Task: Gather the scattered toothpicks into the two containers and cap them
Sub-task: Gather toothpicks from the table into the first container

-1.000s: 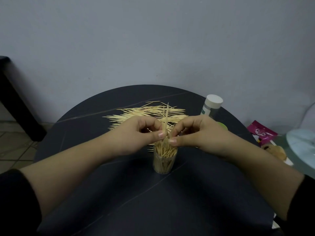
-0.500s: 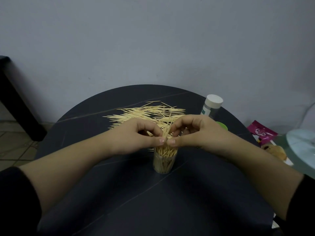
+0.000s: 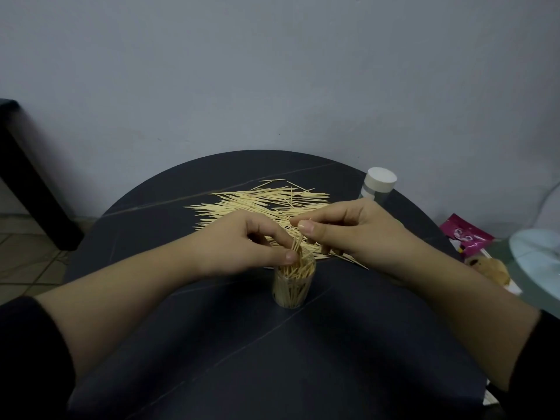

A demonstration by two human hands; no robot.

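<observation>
Seen from a single wide-angle camera worn on the person's head, facing forward and down, the round dark table sits close below, its near rim cut off by the frame's bottom edge; forearms enter over the table's near side, and a pale wall rises just beyond its far edge

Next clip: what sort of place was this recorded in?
Most likely a room in a home rather than a workshop or lab. A small round dark table stands by a plain wall, there is a tiled floor at left, and a pink packet lies at right.
</observation>
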